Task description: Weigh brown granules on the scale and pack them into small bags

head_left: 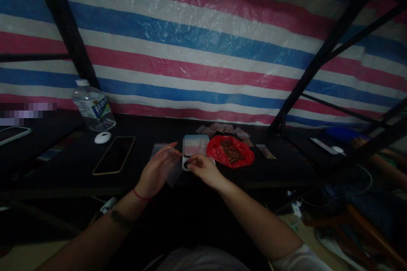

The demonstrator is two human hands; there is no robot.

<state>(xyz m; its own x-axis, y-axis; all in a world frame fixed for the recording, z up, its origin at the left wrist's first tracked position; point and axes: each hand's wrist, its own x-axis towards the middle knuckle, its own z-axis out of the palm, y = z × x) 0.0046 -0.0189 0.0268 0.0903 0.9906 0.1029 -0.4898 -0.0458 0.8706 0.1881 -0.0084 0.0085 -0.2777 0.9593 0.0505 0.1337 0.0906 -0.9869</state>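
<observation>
My left hand (155,171) holds a small clear plastic bag (173,174), its fingers stretched out along it. Just to the right, my right hand (205,170) has its fingertips pinched together over the front of a small digital scale (196,146); what lies between them is too dark to make out. The scale's flat plate shines and bears nothing I can see. Beside it, an opened red plastic bag (246,156) holds a heap of brown, grainy bits (231,151). Part of another clear bag (156,148) shows behind my left hand.
Several small filled bags (222,127) lie behind the red bag, and one filled bag (266,151) lies to its right. Leftward are a phone (114,155), a white rounded object (102,137) and a plastic bottle (95,108). Another person's arm (386,163) is at far right.
</observation>
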